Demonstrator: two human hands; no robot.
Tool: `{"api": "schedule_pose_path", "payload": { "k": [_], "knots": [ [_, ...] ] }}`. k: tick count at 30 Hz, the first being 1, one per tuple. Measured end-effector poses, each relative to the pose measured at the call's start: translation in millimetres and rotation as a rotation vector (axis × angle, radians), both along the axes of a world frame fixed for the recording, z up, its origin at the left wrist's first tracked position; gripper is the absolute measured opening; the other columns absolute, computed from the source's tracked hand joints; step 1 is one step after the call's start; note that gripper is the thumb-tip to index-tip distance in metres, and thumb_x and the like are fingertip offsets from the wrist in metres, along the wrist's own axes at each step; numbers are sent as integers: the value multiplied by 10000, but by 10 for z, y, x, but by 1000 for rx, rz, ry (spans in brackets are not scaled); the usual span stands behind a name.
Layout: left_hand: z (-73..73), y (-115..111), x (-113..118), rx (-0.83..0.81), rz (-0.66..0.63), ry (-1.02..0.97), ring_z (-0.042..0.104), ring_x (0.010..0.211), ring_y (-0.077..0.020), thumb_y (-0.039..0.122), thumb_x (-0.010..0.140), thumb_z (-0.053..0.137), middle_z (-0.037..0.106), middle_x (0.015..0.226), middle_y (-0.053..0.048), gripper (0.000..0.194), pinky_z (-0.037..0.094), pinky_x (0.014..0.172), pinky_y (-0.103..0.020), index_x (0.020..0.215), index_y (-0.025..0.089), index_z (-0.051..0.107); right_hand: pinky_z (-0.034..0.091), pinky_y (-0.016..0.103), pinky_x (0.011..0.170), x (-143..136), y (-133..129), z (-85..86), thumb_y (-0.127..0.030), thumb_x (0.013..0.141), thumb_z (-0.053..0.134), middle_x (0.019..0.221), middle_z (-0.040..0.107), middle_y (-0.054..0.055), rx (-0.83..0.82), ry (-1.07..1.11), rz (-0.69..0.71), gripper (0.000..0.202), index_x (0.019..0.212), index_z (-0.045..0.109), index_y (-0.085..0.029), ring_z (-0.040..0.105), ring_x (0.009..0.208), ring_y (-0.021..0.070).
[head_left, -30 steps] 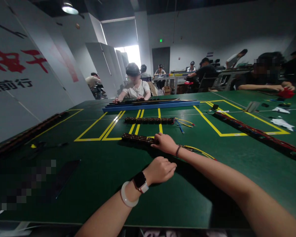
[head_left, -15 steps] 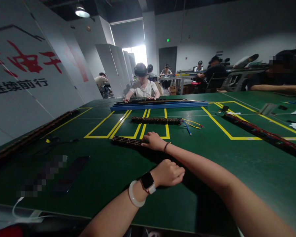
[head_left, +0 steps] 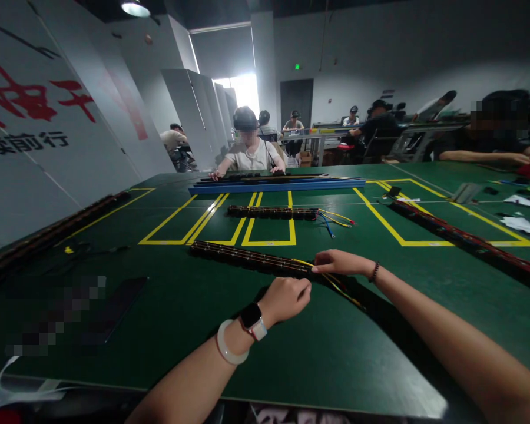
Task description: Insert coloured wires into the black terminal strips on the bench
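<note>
A long dark bundle of strips (head_left: 247, 257) with small bright spots lies slantwise on the green table. Yellow wires (head_left: 347, 294) trail from its right end. My right hand (head_left: 347, 262), a beaded bracelet at its wrist, rests at that end with fingers stretched out and fingertips touching the bundle. My left hand (head_left: 285, 299), with a watch and a pale bangle, lies just in front of the same end. Its fingers are curled in, and whatever they may hold is hidden. Beyond lies a second dark bundle (head_left: 269, 212) with yellow and blue wires.
Longer bundles lie along the left edge (head_left: 57, 232) and at the right (head_left: 463, 238). A blue channel (head_left: 274, 187) crosses the far side, where a person (head_left: 249, 154) sits. A dark flat slab (head_left: 115, 309) lies at front left. Yellow tape (head_left: 269, 242) marks the table.
My right hand has slid right along the bundle to its wired end, uncovering the strips and wires. My left hand has shifted slightly left, and the whole view has moved a little.
</note>
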State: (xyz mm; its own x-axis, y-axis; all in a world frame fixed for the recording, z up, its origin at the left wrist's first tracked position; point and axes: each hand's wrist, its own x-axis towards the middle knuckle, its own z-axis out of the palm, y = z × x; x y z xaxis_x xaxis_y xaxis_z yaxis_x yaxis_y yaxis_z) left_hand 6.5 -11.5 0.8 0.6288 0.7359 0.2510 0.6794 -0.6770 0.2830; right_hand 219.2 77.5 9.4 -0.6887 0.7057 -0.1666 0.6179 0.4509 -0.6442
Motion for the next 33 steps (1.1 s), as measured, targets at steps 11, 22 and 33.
{"api": "schedule_pose_path", "payload": {
  "k": [11,22,33],
  "knots": [
    [-207,100,53,-838,112,-607,509,454,-88,376,859,372,548,631,-4,305,367,401,-183,901,138,558,335,204,512,-239,-164,-61,-463,855,461,673,608,12,64,118,12,370,783,613,-133,489,565,104],
    [-150,69,77,-1336,132,-945,598,516,-104,352,844,470,598,769,-35,283,455,491,-215,1030,144,424,369,211,597,-383,-323,-56,-400,909,417,755,570,49,292,130,23,368,793,649,-139,509,660,123],
    [-144,80,60,-1369,102,-974,603,557,-97,389,863,459,638,897,-109,247,457,528,-219,904,149,412,380,212,601,-319,-230,-50,-292,884,495,766,624,47,337,101,-52,218,851,657,-149,556,672,134]
  ]
}}
